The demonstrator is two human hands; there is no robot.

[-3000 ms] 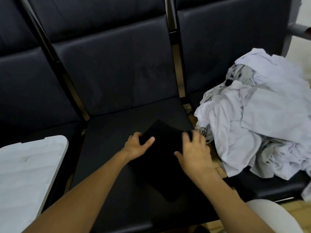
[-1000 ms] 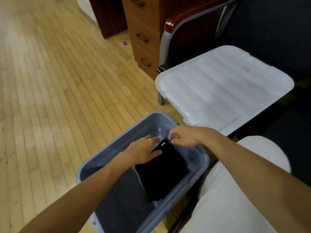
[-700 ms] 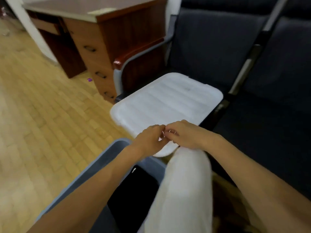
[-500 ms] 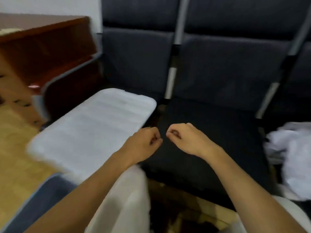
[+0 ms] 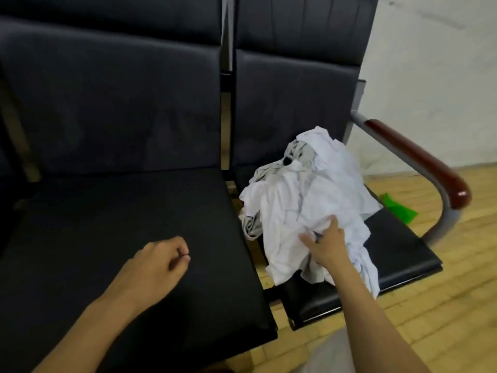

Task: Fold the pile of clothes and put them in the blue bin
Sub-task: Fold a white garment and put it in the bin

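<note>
Pile [image 5: 309, 205] of white and grey clothes sits on right seat [image 5: 403, 254]. Right hand [image 5: 326, 244] lies on pile, fingers spread, touching cloth. Left hand [image 5: 158, 262] hovers over middle seat [image 5: 107, 224], fingers loosely curled, holding nothing.

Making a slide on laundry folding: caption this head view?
Right hand reaches into the pile of white clothes on a black seat; left hand hovers, loosely curled.

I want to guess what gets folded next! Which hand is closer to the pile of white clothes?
The right hand. It is on the pile of white clothes, at the near side. The left hand hovers apart over the neighbouring black seat, loosely curled, holding nothing.
</note>
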